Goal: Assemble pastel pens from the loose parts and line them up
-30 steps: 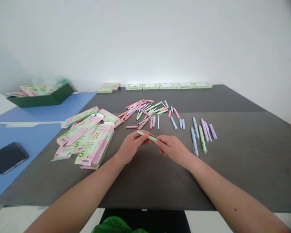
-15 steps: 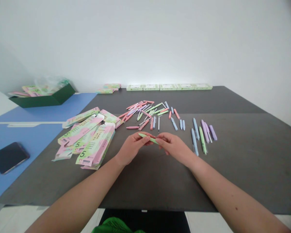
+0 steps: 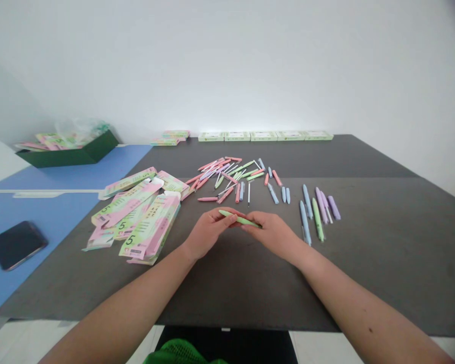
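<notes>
A light green pen (image 3: 241, 219) lies slantwise across both hands above the near middle of the dark table. My left hand (image 3: 211, 228) is closed on its left part, thumb on top. My right hand (image 3: 266, 228) grips the right end, its fingertips close to the left ones. Just beyond my hands lies a pile of pen parts (image 3: 227, 174) in pink, green, lilac and blue, with a thin white refill (image 3: 249, 194) nearest. To the right of my right hand, several pens lie side by side, among them a green pen (image 3: 318, 220) and a blue pen (image 3: 305, 222).
Flattened pink and green boxes (image 3: 147, 227) overlap on the left. A row of boxes (image 3: 263, 136) lines the back edge, with a small stack (image 3: 170, 137) beside it. A phone (image 3: 18, 244) and a dark green tray (image 3: 68, 155) holding packaging sit on the blue surface.
More of the green pen's right end now shows, reaching further along my right fingers. My right hand has shifted slightly, with its fingers lying flatter along the pen.
</notes>
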`<act>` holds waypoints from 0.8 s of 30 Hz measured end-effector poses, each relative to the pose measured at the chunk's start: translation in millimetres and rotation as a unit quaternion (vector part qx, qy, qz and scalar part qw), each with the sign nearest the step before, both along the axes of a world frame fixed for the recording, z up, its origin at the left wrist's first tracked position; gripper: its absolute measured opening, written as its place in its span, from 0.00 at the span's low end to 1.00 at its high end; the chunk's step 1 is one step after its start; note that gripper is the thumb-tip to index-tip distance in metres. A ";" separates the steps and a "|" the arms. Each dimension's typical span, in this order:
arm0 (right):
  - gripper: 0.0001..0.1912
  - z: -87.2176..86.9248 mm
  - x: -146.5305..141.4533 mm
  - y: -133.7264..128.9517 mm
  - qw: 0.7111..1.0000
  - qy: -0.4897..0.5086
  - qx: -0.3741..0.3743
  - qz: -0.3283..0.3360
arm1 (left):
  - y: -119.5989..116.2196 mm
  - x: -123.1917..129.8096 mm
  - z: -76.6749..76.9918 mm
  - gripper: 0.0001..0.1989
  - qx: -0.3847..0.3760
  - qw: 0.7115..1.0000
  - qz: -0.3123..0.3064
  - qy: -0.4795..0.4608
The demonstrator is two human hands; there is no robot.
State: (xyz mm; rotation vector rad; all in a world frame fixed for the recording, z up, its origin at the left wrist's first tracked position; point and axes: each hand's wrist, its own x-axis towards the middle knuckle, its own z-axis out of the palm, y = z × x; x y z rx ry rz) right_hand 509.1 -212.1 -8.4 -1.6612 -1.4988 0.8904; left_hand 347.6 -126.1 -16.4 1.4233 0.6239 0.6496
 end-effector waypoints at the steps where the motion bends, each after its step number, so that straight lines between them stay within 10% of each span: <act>1: 0.12 0.3 -0.5 -0.8 0.997 0.058 -0.041 0.039 | -0.1 -0.5 0.5 0.12 0.000 1.000 -0.012 -0.002; 4: 0.19 0.9 -2.0 -2.5 0.961 0.216 -0.128 0.116 | 0.1 -1.8 1.8 0.11 -0.008 0.999 -0.039 -0.016; 10: 0.12 1.6 -0.8 -1.2 0.991 0.126 -0.041 0.018 | 0.5 -2.0 1.5 0.11 -0.008 1.000 -0.026 -0.010; 16: 0.19 3.3 -1.3 -3.8 0.886 0.390 -0.203 0.149 | -2.3 -4.3 5.1 0.09 -0.073 0.991 -0.078 -0.076; 21: 0.15 1.7 -3.4 -0.5 0.987 0.153 -0.044 -0.003 | 1.7 -0.7 2.5 0.10 -0.057 0.997 -0.034 -0.034; 24: 0.13 2.4 -1.4 -0.7 0.992 0.118 -0.032 -0.001 | 2.8 -0.2 1.1 0.10 -0.062 0.997 -0.039 -0.034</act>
